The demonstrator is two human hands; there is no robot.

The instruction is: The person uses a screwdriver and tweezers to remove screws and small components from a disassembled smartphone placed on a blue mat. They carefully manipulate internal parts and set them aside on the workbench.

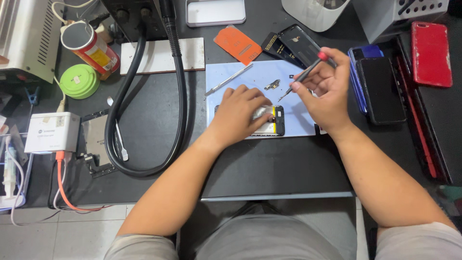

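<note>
Left grip [239, 111] presses the opened phone [269, 121] flat for steadiness; right grip [323, 85] pinches a screwdriver [304, 74], tip angled toward it.

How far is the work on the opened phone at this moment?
Done: the phone lies open on the blue mat, and a small part lies beside it. In hand: the left hand presses on the phone; the right hand holds a screwdriver, tip just above it. Left: the phone is not closed; a black cover lies apart.
</note>
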